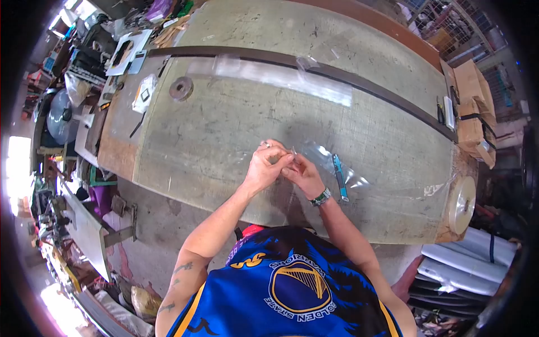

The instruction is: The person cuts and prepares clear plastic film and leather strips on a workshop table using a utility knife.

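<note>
My left hand (266,167) and my right hand (304,175) meet above the near middle of the worktable (224,129). The fingers of both are pinched round something small, too small to name. A ring shows on my left hand and a green bracelet (321,197) on my right wrist. Just right of my right hand lies a blue utility knife (340,177) on the table. Clear plastic film (359,181) spreads beneath and around the knife, shiny in places.
A long dark bar (370,87) crosses the table beyond my hands, beside a clear plastic strip (281,78). A tape roll (181,89) sits at the left. Cardboard boxes (476,126) stand at the right edge, above a large pale roll (462,205).
</note>
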A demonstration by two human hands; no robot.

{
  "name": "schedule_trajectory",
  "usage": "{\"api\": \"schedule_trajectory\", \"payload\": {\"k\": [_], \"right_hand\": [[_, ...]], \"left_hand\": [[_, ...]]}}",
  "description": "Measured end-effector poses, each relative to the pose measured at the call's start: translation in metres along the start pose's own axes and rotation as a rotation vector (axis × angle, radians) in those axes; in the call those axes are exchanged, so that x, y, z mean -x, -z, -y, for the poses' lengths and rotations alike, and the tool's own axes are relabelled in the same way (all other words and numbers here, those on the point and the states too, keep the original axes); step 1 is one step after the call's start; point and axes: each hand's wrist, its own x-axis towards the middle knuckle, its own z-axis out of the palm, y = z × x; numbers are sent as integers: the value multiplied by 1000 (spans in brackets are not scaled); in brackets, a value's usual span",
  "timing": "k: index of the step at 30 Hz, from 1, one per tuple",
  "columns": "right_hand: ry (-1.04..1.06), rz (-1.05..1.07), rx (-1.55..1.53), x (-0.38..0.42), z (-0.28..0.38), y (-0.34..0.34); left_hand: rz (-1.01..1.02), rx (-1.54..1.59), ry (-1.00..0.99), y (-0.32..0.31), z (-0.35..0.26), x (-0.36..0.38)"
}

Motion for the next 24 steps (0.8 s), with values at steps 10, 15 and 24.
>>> {"api": "schedule_trajectory", "payload": {"k": [10, 15, 24], "right_hand": [[174, -499, 71, -43, 54, -2], [151, -554, 872, -74, 112, 67], [66, -464, 1388, -174, 86, 159]], "left_hand": [[43, 198, -300, 1, -33, -123], [-282, -402, -419, 2, -35, -255], [-151, -652, -200, -22, -19, -337]]}}
